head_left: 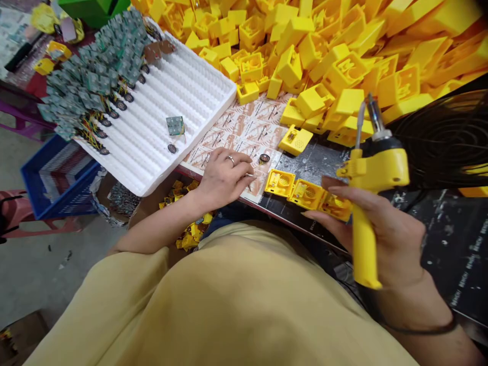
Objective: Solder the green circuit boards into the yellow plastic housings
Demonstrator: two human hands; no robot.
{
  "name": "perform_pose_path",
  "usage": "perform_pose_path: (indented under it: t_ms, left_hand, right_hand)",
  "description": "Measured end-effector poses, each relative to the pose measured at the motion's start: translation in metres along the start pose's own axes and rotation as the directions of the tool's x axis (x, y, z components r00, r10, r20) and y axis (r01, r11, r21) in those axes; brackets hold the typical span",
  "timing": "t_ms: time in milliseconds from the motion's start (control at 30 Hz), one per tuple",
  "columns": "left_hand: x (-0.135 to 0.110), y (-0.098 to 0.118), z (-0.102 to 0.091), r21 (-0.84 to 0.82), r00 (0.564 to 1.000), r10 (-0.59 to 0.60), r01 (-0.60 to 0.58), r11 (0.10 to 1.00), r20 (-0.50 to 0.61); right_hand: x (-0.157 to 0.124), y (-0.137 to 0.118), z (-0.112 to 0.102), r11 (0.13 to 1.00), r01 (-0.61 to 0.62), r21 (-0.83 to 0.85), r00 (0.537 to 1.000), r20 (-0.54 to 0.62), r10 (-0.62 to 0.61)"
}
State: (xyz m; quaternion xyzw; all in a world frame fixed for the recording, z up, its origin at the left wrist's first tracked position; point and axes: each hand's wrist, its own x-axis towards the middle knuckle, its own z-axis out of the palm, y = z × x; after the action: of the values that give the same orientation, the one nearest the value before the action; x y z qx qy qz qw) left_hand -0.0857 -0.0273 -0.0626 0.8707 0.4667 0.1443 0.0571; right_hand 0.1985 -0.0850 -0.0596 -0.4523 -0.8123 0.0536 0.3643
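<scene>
Overhead, a person's left hand [223,178] and right hand [392,244] worked beside three open yellow plastic housings [305,194] on a black mat [450,239].

Right of the housings, the right hand's grip was closed around a yellow-handled soldering iron [364,244], its metal tip pointing upward; the handle seemed the safe place to hold. Left of the housings, the left hand's fingers lay loosely spread on a printed paper sheet [236,122]; whether they pinched anything could not be told. A small round disc [264,158] lay just beyond them. Farther beyond the housings were a white foam tray [152,117], circuit boards [91,76], and a yellow housing heap [305,46]. The housings looked light, stiff and hollow, best taken by their outer walls.
</scene>
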Motion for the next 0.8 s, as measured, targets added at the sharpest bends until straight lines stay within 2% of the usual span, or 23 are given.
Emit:
perform_pose_path:
  t_ms: [133, 267, 367, 500, 633, 700, 800]
  left_hand:
    - [0.006, 0.003, -0.005, 0.127, 0.993, -0.093, 0.083, 0.988, 0.074]
    - [0.013, -0.001, -0.007, 0.137, 0.989, -0.123, 0.112, 0.984, 0.078]
    - [0.012, -0.009, -0.008, 0.041, 0.989, -0.147, 0.145, 0.989, 0.033]
    - [0.008, -0.014, -0.009, -0.146, 0.977, -0.213, 0.212, 0.966, 0.009]
    - [0.007, -0.015, -0.008, -0.341, 0.973, -0.23, 0.208, 0.917, -0.026]
    - [0.007, -0.018, -0.009, -0.37, 0.968, -0.248, 0.214, 0.904, -0.047]
    - [0.008, -0.024, -0.019, -0.309, 0.968, -0.238, 0.204, 0.929, -0.076]
  right_hand:
    - [0.018, -0.001, 0.027, 0.995, 0.098, 0.027, 0.993, 0.067, -0.1]
    - [0.026, -0.004, 0.041, 0.992, 0.124, 0.02, 0.987, 0.104, -0.126]
    - [0.027, -0.006, 0.041, 0.993, 0.12, 0.006, 0.991, 0.063, -0.12]
    - [0.026, -0.007, 0.043, 0.991, 0.134, 0.001, 0.988, 0.071, -0.134]
    - [0.029, -0.009, 0.045, 0.991, 0.137, 0.0, 0.989, 0.058, -0.137]
    - [0.029, -0.012, 0.04, 0.994, 0.106, 0.001, 0.994, 0.014, -0.106]
    - [0.024, -0.014, 0.028, 1.0, 0.02, 0.007, 0.999, -0.039, -0.02]
